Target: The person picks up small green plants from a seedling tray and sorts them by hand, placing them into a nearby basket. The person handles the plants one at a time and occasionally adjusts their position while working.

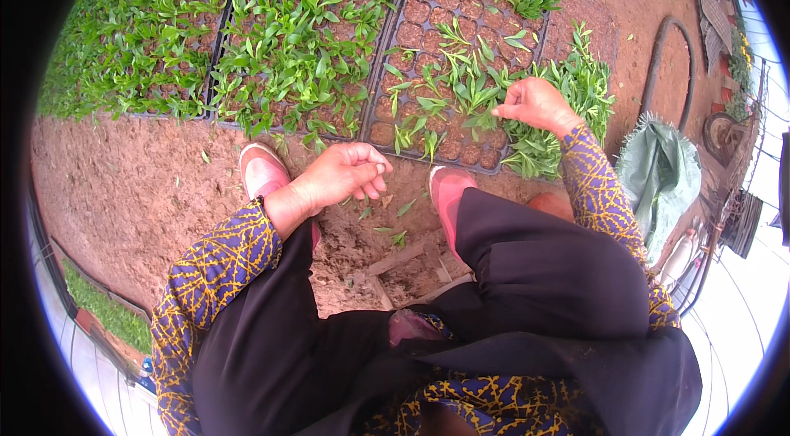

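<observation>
My right hand [536, 105] pinches thumb and forefinger together over the right-hand plug tray [384, 133], with a green leafy cutting [480, 121] at the fingertips. Just beside it lies a dense pile of loose leafy cuttings [580, 81] along the tray's right edge. Several cuttings [472, 87] lie loose across the soil-filled cells, and some cells in front show bare brown soil. My left hand [339, 180] hovers above the ground between my shoes, fingers curled and thumb against the forefinger. Nothing shows in it.
Two more plug trays full of green plants, a middle one [302, 47] and a left one [142, 41], stand alongside. My pink shoes [265, 170] touch the trays' near side. A green woven sack [657, 173] and a dark curved bar [663, 59] stand at right on bare soil.
</observation>
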The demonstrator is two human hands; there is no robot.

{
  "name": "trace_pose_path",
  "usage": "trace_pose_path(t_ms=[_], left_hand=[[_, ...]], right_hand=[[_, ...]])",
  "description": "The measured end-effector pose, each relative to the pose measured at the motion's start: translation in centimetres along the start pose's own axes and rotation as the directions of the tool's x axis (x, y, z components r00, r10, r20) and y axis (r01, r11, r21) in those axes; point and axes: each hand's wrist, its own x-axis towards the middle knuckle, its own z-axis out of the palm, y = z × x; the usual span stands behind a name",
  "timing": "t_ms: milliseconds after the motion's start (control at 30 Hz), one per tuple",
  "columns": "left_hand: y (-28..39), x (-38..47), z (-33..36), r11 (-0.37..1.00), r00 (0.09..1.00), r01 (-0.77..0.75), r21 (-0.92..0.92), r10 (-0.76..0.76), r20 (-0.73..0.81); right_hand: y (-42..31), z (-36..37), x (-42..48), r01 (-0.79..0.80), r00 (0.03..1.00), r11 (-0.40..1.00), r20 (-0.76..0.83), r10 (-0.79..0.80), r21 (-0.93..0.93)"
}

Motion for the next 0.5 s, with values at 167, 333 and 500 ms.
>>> trace_pose_path(t_ms=[167,333,500], left_hand=[[0.0,0.1,0.0,1.000,1.000,0.004,-0.001,-0.004,0.002],[0.2,0.0,0.2,1.000,1.000,-0.010,0.002,0.010,0.004],[2.5,0.1,1.5,0.999,0.999,-0.006,-0.033,0.007,0.032]], right_hand=[[0.8,2.5,-0.3,0.012,0.998,0.944,-0.066,0.010,0.330],[1.3,0.7,-2.2,-0.048,0.997,0.685,0.077,-0.012,0.727],[-4.2,-0.1,-3.7,0.290,0.956,0.833,-0.187,-0.228,0.471]])
